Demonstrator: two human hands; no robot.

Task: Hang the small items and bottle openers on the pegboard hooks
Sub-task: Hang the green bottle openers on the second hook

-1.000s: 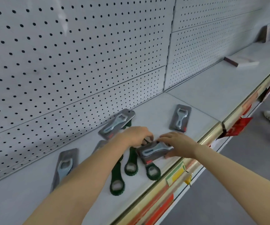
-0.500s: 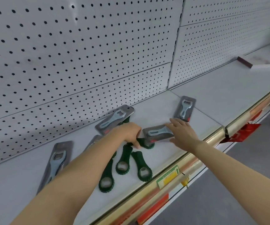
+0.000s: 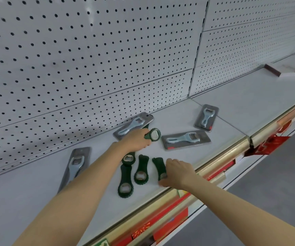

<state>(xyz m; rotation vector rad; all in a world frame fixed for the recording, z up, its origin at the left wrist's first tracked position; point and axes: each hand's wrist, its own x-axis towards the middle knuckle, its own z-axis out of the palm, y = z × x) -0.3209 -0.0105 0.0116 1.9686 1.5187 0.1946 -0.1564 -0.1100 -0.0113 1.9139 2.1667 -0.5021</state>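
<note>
- The left hand [image 3: 136,140] has its fingers curled round the handle of a dark green plastic bottle opener with a round ring head [image 3: 153,134]. The ring end sticks out past the fingers, just above the shelf.
- The right hand [image 3: 176,173] has bent fingers pinching the ring end of another dark green plastic opener [image 3: 158,166] that lies flat on the shelf near the front edge.
- These green openers look small, light and stiff. They should not bend or break. The smooth plastic may slip a little, so the narrow handle is a good place to hold, which leaves the ring free for a hook.
- Three more green openers [image 3: 140,170] lie between the two hands, close together, ring ends mostly toward the person.
- Four silver metal openers on flat grey cards are spread round them: one just right of the left hand [image 3: 185,139], one farther back on the right [image 3: 206,118], one leaning behind the left hand [image 3: 134,126], and one on the left [image 3: 76,165].
- The cards look thin and a bit bendy, so holding them by the edges seems best.
- Everything rests on the pale grey shelf [image 3: 232,107].
- Behind it stands the white pegboard wall with dark holes [image 3: 89,59]. No hooks can be seen on it.
</note>
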